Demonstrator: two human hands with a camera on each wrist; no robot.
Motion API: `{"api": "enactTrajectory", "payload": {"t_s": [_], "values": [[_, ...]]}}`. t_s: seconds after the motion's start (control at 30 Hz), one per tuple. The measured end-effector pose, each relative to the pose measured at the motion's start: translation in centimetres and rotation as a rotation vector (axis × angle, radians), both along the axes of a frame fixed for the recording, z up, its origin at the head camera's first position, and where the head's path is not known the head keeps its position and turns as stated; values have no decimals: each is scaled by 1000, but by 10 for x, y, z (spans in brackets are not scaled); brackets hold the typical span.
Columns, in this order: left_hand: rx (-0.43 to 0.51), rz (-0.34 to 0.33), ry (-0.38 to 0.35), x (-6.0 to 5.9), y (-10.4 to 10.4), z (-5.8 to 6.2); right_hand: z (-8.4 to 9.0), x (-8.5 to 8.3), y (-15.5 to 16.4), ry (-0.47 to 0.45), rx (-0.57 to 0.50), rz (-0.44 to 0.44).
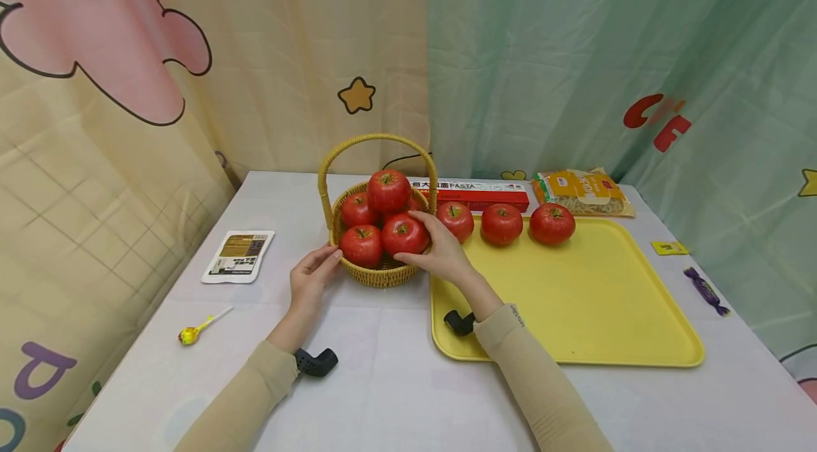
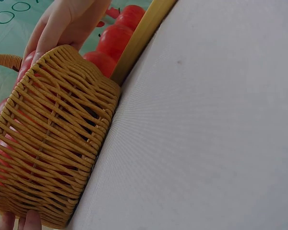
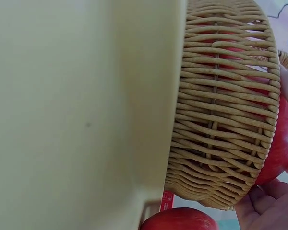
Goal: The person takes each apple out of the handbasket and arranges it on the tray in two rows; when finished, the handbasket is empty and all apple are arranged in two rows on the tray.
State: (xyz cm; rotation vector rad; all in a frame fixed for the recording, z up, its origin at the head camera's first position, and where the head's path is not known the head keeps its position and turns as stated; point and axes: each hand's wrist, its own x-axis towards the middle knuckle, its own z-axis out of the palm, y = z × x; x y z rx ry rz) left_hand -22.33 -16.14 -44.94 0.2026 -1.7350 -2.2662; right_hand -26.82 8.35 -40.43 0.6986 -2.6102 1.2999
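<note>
A wicker basket [image 1: 381, 277] with an arched handle stands on the table, holding several red apples [image 1: 362, 246]. At its left edge, my left hand [image 1: 313, 278] grips the rim, thumb on top; in the left wrist view only its fingertips [image 2: 32, 220] show against the weave. My right hand [image 1: 443, 253] holds a red apple [image 1: 403, 233] at the basket's front right, thumb in front and fingers over the top. This apple [image 3: 280, 141] bulges past the rim in the right wrist view. Three more apples [image 1: 502, 224] line the far left part of a yellow tray [image 1: 613, 296].
Behind the basket and tray lie a red pasta box [image 1: 485, 195] and an orange pasta bag [image 1: 582, 191]. To the left are a flat white packet [image 1: 239, 257] and a lollipop [image 1: 194, 333]. A yellow sachet [image 1: 669, 247] and a purple wrapped candy [image 1: 706, 291] lie right of the tray.
</note>
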Motion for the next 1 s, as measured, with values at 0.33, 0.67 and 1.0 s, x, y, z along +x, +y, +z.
{"api": "enactTrajectory", "payload": {"t_s": [0.33, 0.67, 1.0], "values": [[-5, -18, -2, 0, 0, 0, -3, 0, -2, 40, 24, 0], [29, 0, 19, 0, 1, 0, -3, 0, -4, 30, 25, -8], [28, 1, 16, 0, 1, 1, -3, 0, -4, 21, 25, -16]]}}
